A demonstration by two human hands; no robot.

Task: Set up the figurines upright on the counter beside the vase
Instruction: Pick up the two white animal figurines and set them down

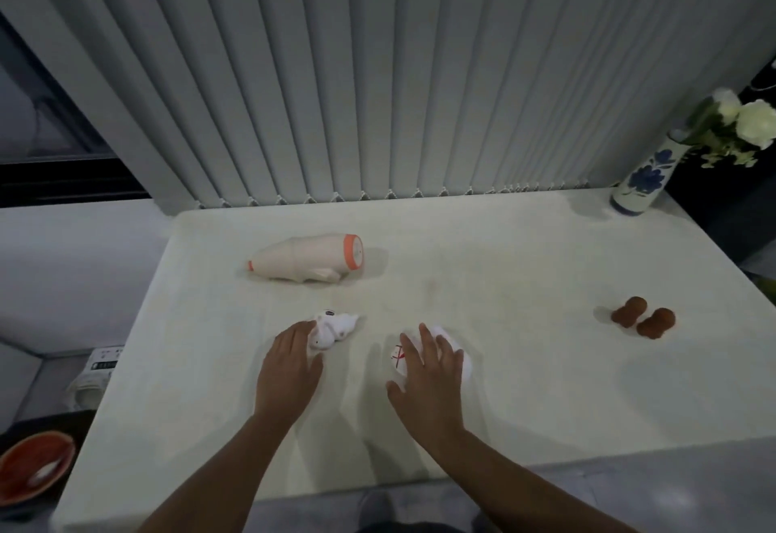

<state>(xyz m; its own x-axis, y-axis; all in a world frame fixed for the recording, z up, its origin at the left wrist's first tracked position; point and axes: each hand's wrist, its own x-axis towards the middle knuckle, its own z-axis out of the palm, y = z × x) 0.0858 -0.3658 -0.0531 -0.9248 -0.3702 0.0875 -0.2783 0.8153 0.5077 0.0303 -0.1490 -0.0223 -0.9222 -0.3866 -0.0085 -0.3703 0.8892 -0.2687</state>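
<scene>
Right hand (428, 381) spread, hiding most of a white figurine (451, 354) | left hand (289, 369) touches white figurine (334, 329), grip we cannot tell | vase (644, 177) holds flowers (739, 123), cropped.

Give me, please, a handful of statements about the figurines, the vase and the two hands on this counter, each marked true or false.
1. The large pink-and-orange figurine stands upright. False: it lies on its side, toward the counter's far left.
2. The left hand touches a small white figurine. True.
3. The vase lies tipped over in the middle of the counter. False: it stands upright at the far right corner, holding white flowers.
4. The right hand rests over a white figurine with red markings. True.
5. The two brown figurines sit beside each other on the right, touched by neither hand. True.
</scene>
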